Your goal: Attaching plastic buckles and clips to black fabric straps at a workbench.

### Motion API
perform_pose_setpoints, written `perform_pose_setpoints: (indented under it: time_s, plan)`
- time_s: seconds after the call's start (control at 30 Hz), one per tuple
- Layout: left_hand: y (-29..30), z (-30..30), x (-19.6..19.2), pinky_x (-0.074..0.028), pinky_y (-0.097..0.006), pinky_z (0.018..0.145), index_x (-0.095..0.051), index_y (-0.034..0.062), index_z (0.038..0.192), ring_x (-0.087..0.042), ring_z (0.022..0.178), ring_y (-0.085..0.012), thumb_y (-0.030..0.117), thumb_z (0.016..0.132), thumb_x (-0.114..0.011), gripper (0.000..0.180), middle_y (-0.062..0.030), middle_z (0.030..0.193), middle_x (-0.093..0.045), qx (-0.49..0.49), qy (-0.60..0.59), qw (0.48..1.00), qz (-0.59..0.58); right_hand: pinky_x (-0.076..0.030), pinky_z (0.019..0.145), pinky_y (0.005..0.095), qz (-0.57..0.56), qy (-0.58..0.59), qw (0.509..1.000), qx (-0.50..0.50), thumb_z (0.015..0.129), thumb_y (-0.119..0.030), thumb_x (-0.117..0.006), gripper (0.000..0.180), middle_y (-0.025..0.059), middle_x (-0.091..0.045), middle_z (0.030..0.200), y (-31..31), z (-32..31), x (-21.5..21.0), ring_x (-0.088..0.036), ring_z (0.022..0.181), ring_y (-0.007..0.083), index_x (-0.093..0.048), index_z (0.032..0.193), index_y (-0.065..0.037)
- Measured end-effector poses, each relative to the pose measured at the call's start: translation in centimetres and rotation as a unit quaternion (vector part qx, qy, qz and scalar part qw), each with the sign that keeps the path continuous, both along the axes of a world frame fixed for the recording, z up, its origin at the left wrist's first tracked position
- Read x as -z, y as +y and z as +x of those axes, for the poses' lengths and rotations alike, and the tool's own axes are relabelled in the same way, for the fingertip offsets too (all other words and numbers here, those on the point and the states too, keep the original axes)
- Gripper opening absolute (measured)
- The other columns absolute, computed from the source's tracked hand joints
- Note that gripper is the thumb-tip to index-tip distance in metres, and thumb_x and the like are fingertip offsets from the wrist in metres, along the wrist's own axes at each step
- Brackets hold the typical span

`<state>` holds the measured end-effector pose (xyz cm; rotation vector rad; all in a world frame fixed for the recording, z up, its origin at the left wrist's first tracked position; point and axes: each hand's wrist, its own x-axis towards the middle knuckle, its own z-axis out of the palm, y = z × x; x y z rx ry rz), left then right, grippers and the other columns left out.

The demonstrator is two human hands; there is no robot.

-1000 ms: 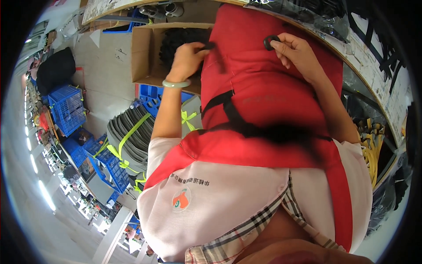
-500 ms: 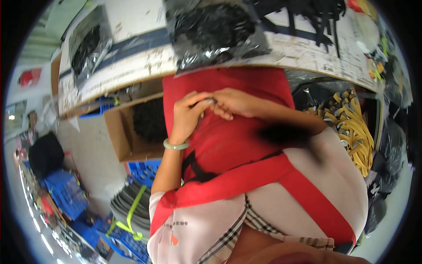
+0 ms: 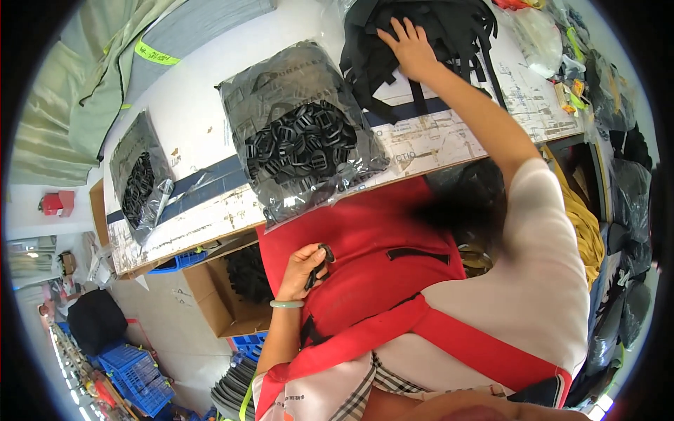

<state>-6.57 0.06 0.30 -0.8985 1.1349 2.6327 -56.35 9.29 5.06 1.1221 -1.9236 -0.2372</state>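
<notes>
In front of my red apron (image 3: 365,245), my left hand (image 3: 300,272) is closed around a small black plastic buckle (image 3: 325,252), most of it hidden by the fingers. My right arm stretches to the back of the table, where my right hand (image 3: 413,55) lies with fingers spread on a pile of black webbing straps (image 3: 449,31). Some strap ends hang toward the table's front edge. Left of the pile, a clear bag of black buckles (image 3: 302,140) lies on the table. A smaller clear bag with black parts (image 3: 137,179) lies farther left.
The white worktable (image 3: 200,126) has a worn front edge. Beneath it stands a cardboard box (image 3: 210,302) with black material inside. Blue crates (image 3: 137,375) are on the floor at left. Yellow straps (image 3: 572,217) hang at right, and a clear plastic bag (image 3: 537,42) sits at the far right.
My hands were together before the apron; now my right hand has moved up and away onto the strap pile. My left hand remains near the apron. The view shows more of the table.
</notes>
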Motion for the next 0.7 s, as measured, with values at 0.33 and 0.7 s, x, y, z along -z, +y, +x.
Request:
perform_pose_setpoints:
  time_s: [0.33,0.7]
  plan:
    - [1.3,-1.9,-1.4,-0.038,-0.019,0.048,-0.068,0.0007,0.098,-0.048,0.056,-0.0047,0.010,0.090,-0.063,0.013,0.0003,0.075,-0.063,0.092,-0.066,0.982,-0.150,-0.045,0.086,0.0369,-0.007,-0.238,0.971,-0.018,0.075,-0.006,-0.058,0.040,0.0086,-0.065,0.102,-0.2,-5.2,4.8,-0.061,0.097,0.0261,-0.058,0.114,-0.014]
    - [-0.2,-2.0,0.2,-0.031,-0.019,0.038,-0.056,0.0057,0.081,-0.042,0.049,-0.0056,0.038,0.093,-0.059,0.035,0.0010,0.065,-0.051,0.068,-0.045,0.996,0.030,-0.044,0.090,0.0392,0.024,-0.367,0.920,-0.132,0.068,0.003,-0.064,0.053,0.0125,-0.058,0.107,9.3,5.8,1.7,-0.054,0.103,0.0354,-0.052,0.116,-0.016]
